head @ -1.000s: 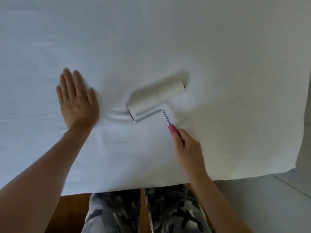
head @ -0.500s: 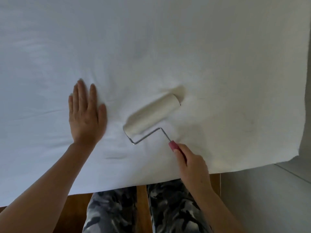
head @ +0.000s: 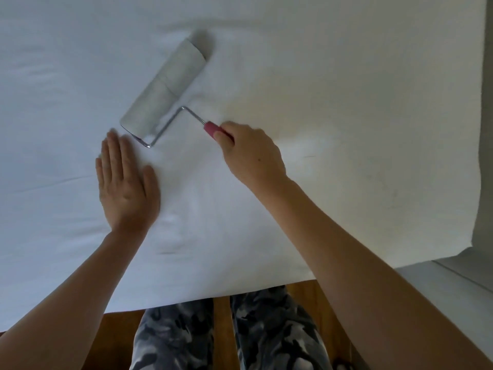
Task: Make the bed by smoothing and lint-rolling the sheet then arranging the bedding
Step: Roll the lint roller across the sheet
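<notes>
A white sheet (head: 346, 89) covers the bed and fills most of the view. A lint roller (head: 165, 88) with a pale roll, a bent wire frame and a pink handle lies slanted on the sheet, upper middle. My right hand (head: 250, 153) grips the pink handle, just right of the roll. Flat on the sheet, my left hand (head: 125, 182) presses down with straight fingers, its fingertips close below the roll's lower end.
The bed's near edge runs across the bottom, with brown wooden floor (head: 117, 332) below it. My legs in camouflage trousers (head: 226, 335) stand against that edge. The sheet's right edge ends near a grey wall or ledge (head: 453, 289) at lower right.
The roller has travelled away from me up the sheet and turned steeper. My right hand followed it forward. My left hand stays flat on the sheet, now close under the roll.
</notes>
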### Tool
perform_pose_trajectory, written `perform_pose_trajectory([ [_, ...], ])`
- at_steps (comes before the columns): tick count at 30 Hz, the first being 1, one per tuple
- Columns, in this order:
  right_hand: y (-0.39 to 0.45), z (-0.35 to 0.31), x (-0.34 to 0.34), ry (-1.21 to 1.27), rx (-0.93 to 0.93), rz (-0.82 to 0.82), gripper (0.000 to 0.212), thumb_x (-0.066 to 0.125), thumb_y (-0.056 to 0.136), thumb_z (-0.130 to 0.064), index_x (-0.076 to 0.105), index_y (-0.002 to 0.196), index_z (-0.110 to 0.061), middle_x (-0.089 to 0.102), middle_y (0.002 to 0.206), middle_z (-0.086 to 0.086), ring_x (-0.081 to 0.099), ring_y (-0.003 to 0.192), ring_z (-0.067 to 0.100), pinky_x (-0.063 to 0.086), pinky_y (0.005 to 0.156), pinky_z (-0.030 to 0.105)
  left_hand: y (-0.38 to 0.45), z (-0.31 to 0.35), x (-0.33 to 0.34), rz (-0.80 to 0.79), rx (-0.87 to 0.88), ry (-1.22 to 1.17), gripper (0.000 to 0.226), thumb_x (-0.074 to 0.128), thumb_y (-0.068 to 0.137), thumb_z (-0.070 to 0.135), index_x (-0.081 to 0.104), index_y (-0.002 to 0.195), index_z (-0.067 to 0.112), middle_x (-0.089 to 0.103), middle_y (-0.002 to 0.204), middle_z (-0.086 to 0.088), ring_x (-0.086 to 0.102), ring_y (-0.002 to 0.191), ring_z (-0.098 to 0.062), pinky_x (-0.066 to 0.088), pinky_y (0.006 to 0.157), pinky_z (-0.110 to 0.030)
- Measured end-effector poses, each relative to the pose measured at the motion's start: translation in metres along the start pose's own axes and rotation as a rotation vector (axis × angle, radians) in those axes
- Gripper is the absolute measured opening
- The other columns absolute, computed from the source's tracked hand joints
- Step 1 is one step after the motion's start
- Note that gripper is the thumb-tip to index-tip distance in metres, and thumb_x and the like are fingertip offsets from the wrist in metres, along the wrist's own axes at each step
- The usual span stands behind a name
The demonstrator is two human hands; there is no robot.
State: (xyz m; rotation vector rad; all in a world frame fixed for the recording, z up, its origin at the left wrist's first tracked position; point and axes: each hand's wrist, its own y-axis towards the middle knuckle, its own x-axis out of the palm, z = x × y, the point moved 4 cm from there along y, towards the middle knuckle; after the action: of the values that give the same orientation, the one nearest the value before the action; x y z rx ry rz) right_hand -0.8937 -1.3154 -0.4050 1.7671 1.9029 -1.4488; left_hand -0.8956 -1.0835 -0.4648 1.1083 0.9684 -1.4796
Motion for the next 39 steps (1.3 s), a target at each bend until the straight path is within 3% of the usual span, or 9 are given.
perform_pose_trajectory([
  [5, -0.059, 0.074, -0.01, 0.013, 0.099, 0.02, 0.044, 0.038, 0.096, -0.059, 0.061, 0.095, -0.021, 0.056, 0.065, 0.0, 0.049, 0.065, 0.027, 0.04, 0.058, 0.034, 0.0, -0.001, 0.0, -0.001, -0.018, -0.007, 0.06, 0.021, 0.101, 0.035, 0.02, 0.153, 0.005, 0.015, 0.161, -0.016, 0.011, 0.149, -0.03, 0.001, 0.121, -0.033],
  [8, -0.097, 0.114, -0.018, 0.038, 0.11, -0.008, 0.032, 0.043, 0.098, -0.048, 0.066, 0.108, -0.029, 0.052, 0.054, -0.005, 0.052, 0.051, 0.014, 0.037, 0.05, 0.026, -0.001, 0.002, 0.0, 0.004, -0.024, -0.004, 0.059, 0.023, 0.102, 0.034, 0.02, 0.153, 0.006, 0.014, 0.16, -0.016, 0.012, 0.149, -0.03, 0.002, 0.122, -0.034],
  [11, -0.13, 0.145, -0.016, 0.061, 0.141, -0.006, 0.034, 0.047, 0.098, -0.039, 0.063, 0.124, -0.025, 0.056, 0.062, -0.013, 0.053, 0.052, 0.007, 0.039, 0.051, 0.019, -0.003, 0.004, 0.001, 0.01, -0.034, -0.008, 0.057, 0.026, 0.102, 0.03, 0.019, 0.153, 0.006, 0.014, 0.16, -0.017, 0.011, 0.149, -0.031, 0.004, 0.122, -0.037],
  [18, -0.173, 0.161, -0.025, 0.061, 0.095, 0.106, 0.045, 0.043, 0.093, -0.046, 0.064, 0.122, -0.02, 0.047, 0.06, -0.028, 0.051, 0.047, -0.001, 0.037, 0.048, 0.01, -0.011, 0.032, 0.005, -0.011, -0.041, -0.013, 0.058, 0.024, 0.101, 0.029, 0.019, 0.153, 0.005, 0.013, 0.16, -0.018, 0.01, 0.149, -0.032, 0.002, 0.122, -0.039],
  [21, -0.167, 0.164, -0.037, 0.145, 0.122, 0.183, 0.037, 0.044, 0.095, -0.046, 0.063, 0.12, -0.025, 0.053, 0.057, -0.018, 0.057, 0.053, 0.008, 0.041, 0.043, 0.015, -0.008, 0.055, 0.01, -0.038, 0.021, -0.008, 0.058, 0.023, 0.101, 0.03, 0.019, 0.153, 0.005, 0.013, 0.16, -0.018, 0.009, 0.149, -0.031, 0.002, 0.121, -0.04],
  [24, -0.141, 0.164, -0.049, 0.37, 0.228, 0.241, 0.025, 0.049, 0.099, -0.033, 0.066, 0.115, -0.026, 0.054, 0.055, -0.009, 0.048, 0.047, 0.009, 0.041, 0.047, 0.03, -0.001, 0.081, 0.019, -0.052, 0.041, -0.018, 0.058, 0.024, 0.101, 0.03, 0.019, 0.153, 0.005, 0.012, 0.16, -0.018, 0.009, 0.149, -0.03, 0.003, 0.121, -0.041],
  [28, -0.072, 0.145, -0.08, 0.455, 0.267, 0.376, 0.021, 0.047, 0.098, -0.031, 0.063, 0.085, -0.028, 0.051, 0.057, -0.002, 0.05, 0.054, 0.018, 0.04, 0.053, 0.034, 0.017, 0.112, 0.027, -0.053, 0.049, -0.008, 0.061, 0.027, 0.099, 0.032, 0.022, 0.151, 0.001, 0.015, 0.159, -0.021, 0.012, 0.148, -0.034, 0.003, 0.12, -0.041],
  [34, 0.013, 0.134, -0.107, 0.524, 0.31, 0.412, 0.021, 0.042, 0.096, -0.022, 0.06, 0.092, -0.013, 0.056, 0.07, 0.003, 0.05, 0.055, 0.015, 0.036, 0.05, 0.029, 0.032, 0.149, 0.04, -0.08, 0.105, 0.006, 0.059, 0.027, 0.1, 0.03, 0.022, 0.152, 0.002, 0.014, 0.16, -0.02, 0.011, 0.148, -0.033, 0.004, 0.12, -0.041],
  [39, -0.005, 0.153, -0.102, 0.365, 0.36, 0.367, 0.026, 0.042, 0.097, -0.028, 0.061, 0.09, -0.012, 0.059, 0.07, 0.005, 0.056, 0.06, 0.024, 0.044, 0.057, 0.035, 0.031, 0.152, 0.041, -0.055, 0.068, 0.002, 0.059, 0.027, 0.099, 0.028, 0.022, 0.152, 0.003, 0.015, 0.16, -0.019, 0.011, 0.149, -0.032, 0.004, 0.121, -0.042],
])
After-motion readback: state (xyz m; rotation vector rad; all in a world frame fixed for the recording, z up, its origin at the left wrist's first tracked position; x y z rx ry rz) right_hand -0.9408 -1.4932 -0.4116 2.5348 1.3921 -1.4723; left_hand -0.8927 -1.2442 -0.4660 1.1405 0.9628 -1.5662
